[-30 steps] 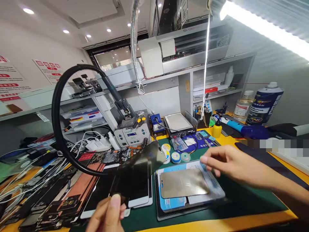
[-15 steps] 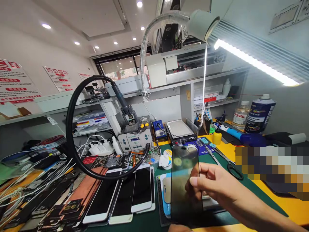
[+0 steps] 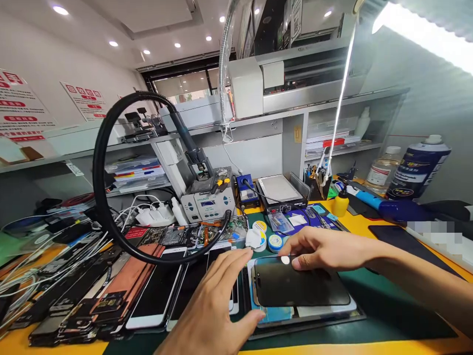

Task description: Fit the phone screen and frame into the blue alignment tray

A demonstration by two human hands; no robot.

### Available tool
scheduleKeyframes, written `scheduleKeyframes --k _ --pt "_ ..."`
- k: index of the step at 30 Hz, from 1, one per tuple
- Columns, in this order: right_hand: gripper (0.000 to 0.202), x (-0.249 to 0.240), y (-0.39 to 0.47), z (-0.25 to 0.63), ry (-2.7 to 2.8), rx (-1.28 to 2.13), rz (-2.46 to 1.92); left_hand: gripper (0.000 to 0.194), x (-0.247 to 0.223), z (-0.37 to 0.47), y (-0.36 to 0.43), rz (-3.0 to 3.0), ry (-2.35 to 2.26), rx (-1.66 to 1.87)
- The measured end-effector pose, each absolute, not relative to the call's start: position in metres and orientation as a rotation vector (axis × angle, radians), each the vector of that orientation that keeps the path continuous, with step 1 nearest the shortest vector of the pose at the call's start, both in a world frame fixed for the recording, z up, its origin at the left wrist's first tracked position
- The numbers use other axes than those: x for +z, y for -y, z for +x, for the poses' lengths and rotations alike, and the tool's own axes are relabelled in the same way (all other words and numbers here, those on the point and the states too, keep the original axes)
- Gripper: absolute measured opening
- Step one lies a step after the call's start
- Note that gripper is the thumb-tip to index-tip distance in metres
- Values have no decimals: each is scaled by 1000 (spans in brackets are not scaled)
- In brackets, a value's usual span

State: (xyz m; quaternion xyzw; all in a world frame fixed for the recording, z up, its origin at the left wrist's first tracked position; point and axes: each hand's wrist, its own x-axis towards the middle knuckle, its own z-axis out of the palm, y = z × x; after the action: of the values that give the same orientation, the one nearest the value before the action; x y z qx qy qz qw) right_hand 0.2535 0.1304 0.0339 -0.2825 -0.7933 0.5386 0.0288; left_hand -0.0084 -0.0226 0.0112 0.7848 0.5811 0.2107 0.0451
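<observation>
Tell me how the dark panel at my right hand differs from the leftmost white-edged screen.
Pose: the dark panel lies with its long side running left to right; the white-edged screen points away from you.
Look: the dark panel shows no white border; the white-edged screen has one.
Contact: your right hand touches the dark panel; no hand touches the white-edged screen.
Both are flat, oblong and dark-faced.

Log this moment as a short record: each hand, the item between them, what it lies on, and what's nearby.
Left hand: open, fingers spread, at the near left of the dark panel; contact unclear
Right hand: thumb and fingers at the panel's far edge; grip unclear
Panel lies on: blue-and-white pile
Under pile: green mat
Nearby: white-framed phone screen, yellow bottle
</observation>
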Motion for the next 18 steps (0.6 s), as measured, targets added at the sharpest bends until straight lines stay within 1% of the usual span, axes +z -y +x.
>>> scheduleKeyframes --k 7,11,13,16,17,18 --pt "31 31 -135 251 2445 1704 -825 70 8 4 -2 2373 -1634 564" --pt "33 33 -137 254 2454 1676 -878 77 4 -3 -7 2469 -1606 604" --pt "41 33 -133 262 2451 1564 -981 82 -1 -9 -6 2482 -1657 632" --pt "68 30 -123 281 2496 1257 -1137 87 -12 -16 -2 2450 -1731 618" --pt "72 28 -119 288 2485 1179 -1111 89 -16 -17 -1 2429 -1743 594" --pt "72 24 -115 295 2448 1163 -1090 90 -19 -17 -1 2410 -1742 579"
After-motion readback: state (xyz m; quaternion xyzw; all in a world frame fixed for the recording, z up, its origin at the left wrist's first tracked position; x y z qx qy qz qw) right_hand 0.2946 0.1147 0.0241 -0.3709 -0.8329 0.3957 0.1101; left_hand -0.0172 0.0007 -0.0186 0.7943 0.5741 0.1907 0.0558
